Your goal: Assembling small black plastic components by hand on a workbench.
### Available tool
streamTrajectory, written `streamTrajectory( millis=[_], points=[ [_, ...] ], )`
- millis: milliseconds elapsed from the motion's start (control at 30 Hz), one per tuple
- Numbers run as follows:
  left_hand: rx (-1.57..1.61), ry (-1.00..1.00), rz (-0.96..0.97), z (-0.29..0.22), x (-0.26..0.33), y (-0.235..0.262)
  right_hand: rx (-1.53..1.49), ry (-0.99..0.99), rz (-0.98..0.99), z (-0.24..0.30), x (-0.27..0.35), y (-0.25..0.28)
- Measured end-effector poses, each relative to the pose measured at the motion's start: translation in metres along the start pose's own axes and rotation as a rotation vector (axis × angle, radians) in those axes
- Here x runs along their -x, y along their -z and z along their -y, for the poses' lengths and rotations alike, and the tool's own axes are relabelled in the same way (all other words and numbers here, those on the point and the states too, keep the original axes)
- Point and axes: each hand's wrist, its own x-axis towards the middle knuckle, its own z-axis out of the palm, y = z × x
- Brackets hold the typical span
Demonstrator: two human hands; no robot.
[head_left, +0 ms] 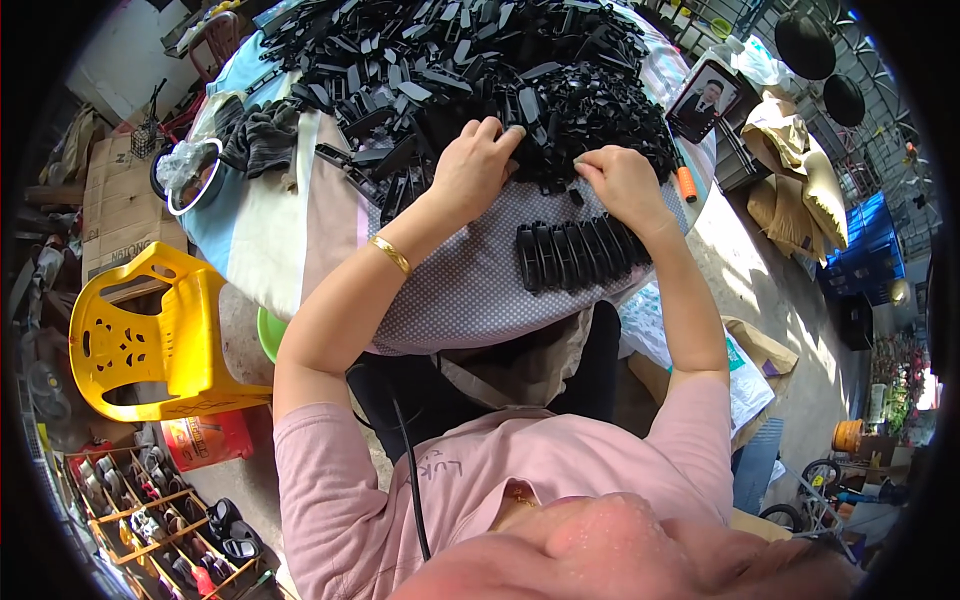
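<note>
One row lined up, big pile to go
It's just bodyward of right grip, pile's past left grip; can't tell if either's pinching anything.

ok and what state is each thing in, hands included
loose black plastic parts: heaped, jumbled
bare left hand: fingers bent at the heap, grip unclear
bare right hand: fingers bent, grip unclear
curved black plastic pieces: lined up side by side
black rectangular screen: lit, showing a person
dark grey fabric gloves: unworn, crumpled
yellow plastic chair: unoccupied
white-rimmed round basin: holding crumpled clear plastic
</note>
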Motion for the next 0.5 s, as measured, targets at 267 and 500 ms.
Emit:
streamTrajectory(
  millis=[267, 500],
  points=[
    [0.238, 0.155, -0.213, 0.009, -0.014, 0.003, -0.574, -0.065, -0.245, 0.02, 0.025, 0.018],
    [0.972, 0.522, -0.249, 0.026, -0.016, 0.032, -0.887, -0.127, -0.132, 0.03, 0.036, 0.015]
  ],
)
